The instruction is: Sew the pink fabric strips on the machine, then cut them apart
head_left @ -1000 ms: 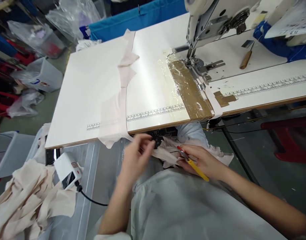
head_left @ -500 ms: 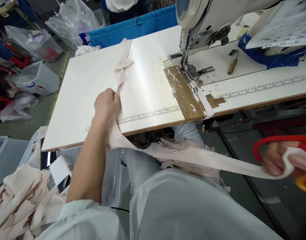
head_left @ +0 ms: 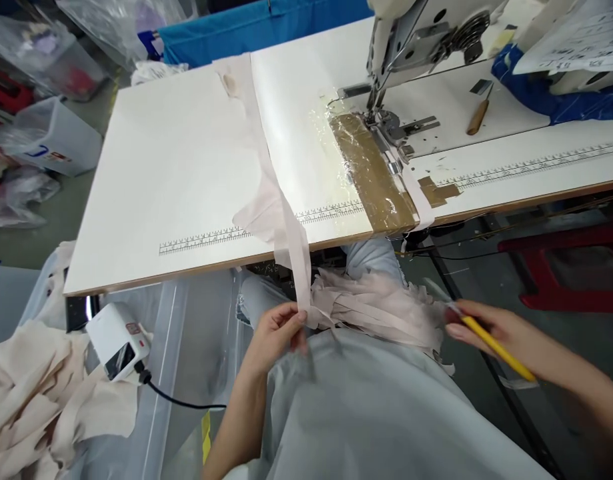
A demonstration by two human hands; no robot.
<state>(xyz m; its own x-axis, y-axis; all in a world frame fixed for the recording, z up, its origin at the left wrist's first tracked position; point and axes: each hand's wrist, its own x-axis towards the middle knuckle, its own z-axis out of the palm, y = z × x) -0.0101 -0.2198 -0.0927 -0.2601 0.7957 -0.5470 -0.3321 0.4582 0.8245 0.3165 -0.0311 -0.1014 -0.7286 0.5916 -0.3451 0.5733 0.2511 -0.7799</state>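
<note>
A long pale pink fabric strip (head_left: 293, 243) runs down from the table over its front edge to my lap. Low in front of me, my left hand (head_left: 281, 330) pinches the strip's end between thumb and fingers. Apart from it on the right, my right hand (head_left: 479, 327) is closed around scissors (head_left: 501, 350), seen nearly edge-on with a yellow handle. Their blades, pointing away to the left, are blurred. Several more pale pink strips (head_left: 381, 307) lie bunched on my lap between the two hands.
A sewing machine (head_left: 411, 47) stands on the white table (head_left: 176, 167), with a wooden-handled tool (head_left: 479, 117) to its right. At lower left, a clear plastic bin (head_left: 159, 373) adjoins piled fabric (head_left: 31, 393) and a white cabled device (head_left: 117, 340). A red stool (head_left: 531, 267) is at right.
My left hand has come off the table down to my lap, now on the strip's end. My right hand has let go of the strip and moved left, keeping the scissors. The view has shifted.
</note>
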